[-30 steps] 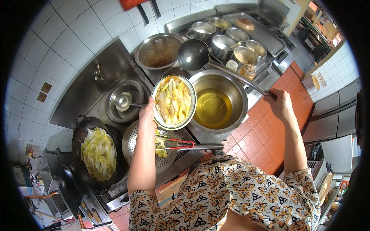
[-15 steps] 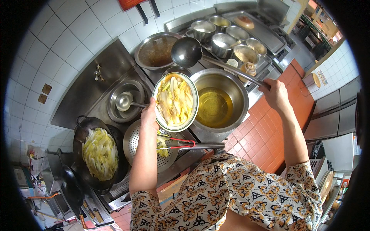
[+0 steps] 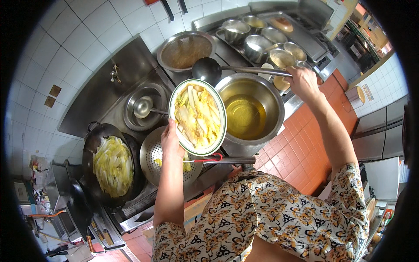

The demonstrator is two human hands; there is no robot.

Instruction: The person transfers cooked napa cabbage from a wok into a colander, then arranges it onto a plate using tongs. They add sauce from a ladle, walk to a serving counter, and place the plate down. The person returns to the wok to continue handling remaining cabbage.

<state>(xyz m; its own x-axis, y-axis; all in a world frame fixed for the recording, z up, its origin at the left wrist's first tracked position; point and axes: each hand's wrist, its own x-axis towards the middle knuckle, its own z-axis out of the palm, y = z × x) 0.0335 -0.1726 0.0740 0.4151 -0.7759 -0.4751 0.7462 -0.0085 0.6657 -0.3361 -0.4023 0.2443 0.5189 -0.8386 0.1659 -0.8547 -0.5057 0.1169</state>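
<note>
Tilted in my left hand (image 3: 171, 139) is an oval white plate (image 3: 198, 153) with a green-lined rim, heaped with pale yellow cooked cabbage (image 3: 197, 115). My fingers grip its left edge. My right hand (image 3: 303, 82) is closed round the long metal handle of a dark ladle (image 3: 207, 70). The ladle's bowl sits just beyond the plate's far edge, so its contents cannot be made out. Right of the plate stands a wide metal basin (image 3: 274, 105) with clear yellow liquid inside.
At left, a black wok (image 3: 89, 150) holds more cabbage. Beside it lie a perforated strainer (image 3: 150, 150) and red-handled tongs (image 3: 217, 156). A small ladle (image 3: 142, 107) rests in a metal bowl. Behind are a basin of brown liquid (image 3: 185, 51) and several metal pots (image 3: 257, 46).
My right hand has moved up and left with the ladle, whose bowl is now lower, close behind the plate. The plate is tilted more and slightly nearer to me.
</note>
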